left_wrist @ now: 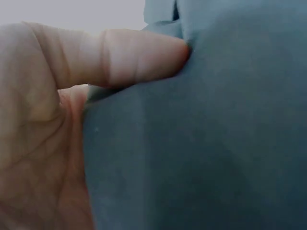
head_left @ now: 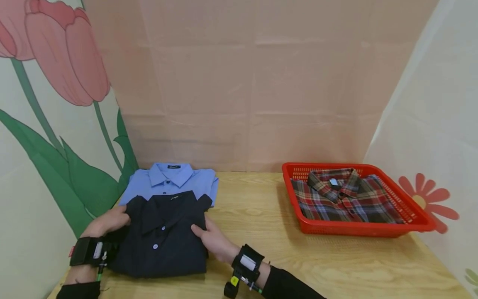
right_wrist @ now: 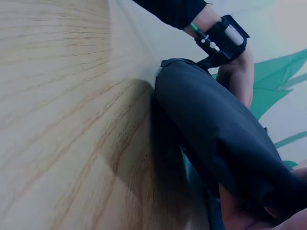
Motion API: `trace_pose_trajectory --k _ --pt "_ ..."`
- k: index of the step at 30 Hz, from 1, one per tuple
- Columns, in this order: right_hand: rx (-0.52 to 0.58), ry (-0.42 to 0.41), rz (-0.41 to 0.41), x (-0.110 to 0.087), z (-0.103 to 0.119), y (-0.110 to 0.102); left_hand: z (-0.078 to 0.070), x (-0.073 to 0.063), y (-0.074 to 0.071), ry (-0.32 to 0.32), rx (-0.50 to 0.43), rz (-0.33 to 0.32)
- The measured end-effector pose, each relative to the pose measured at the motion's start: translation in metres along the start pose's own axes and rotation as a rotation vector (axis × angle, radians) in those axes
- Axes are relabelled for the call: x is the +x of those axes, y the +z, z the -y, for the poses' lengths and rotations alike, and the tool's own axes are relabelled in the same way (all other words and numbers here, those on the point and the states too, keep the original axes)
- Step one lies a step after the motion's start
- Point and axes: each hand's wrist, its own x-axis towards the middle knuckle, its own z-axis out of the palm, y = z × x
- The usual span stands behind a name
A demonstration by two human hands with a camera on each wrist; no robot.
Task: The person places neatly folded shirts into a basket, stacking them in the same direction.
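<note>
A folded black shirt [head_left: 164, 241] with pale buttons is between my two hands at the left of the table, overlapping the lower part of a folded light blue shirt [head_left: 203, 182]. My left hand [head_left: 110, 222] grips its left edge near the shoulder; in the left wrist view the thumb [left_wrist: 139, 55] presses on the dark cloth, with the fingers hidden behind it. On the opposite edge my right hand [head_left: 216, 241] pinches the cloth, thumb on top. The right wrist view shows the shirt [right_wrist: 216, 115] from the side, its near end raised off the table.
A red plastic basket [head_left: 310, 226] stands at the right, with a folded plaid shirt [head_left: 347, 203] in it. The wooden table [head_left: 254, 207] meets a pinkish back wall [head_left: 246, 83]. Flower-printed side panels flank it on the left and right.
</note>
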Motion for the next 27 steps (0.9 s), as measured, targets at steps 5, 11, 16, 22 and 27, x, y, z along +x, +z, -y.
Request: trace_pose_trajectory --k 5,11,16,22,27 --pt "0.056 -0.006 -0.069 -0.002 0.004 -0.001 -0.001 0.0 -0.001 0.013 0.009 -0.016" --pt "-0.015 -0.045 -0.219 0.005 0.001 -0.01 -0.006 0.002 0.006 0.168 -0.013 -0.113" --pt "-0.023 -0.139 -0.335 0.01 -0.003 -0.022 -0.014 0.009 0.013 0.254 0.022 -0.22" --pt "-0.01 -0.16 -0.45 0.012 -0.001 -0.036 -0.025 0.016 0.021 0.3 0.067 -0.352" --pt "0.068 -0.084 -0.431 0.01 0.004 -0.046 -0.032 0.018 0.024 0.324 0.008 -0.407"
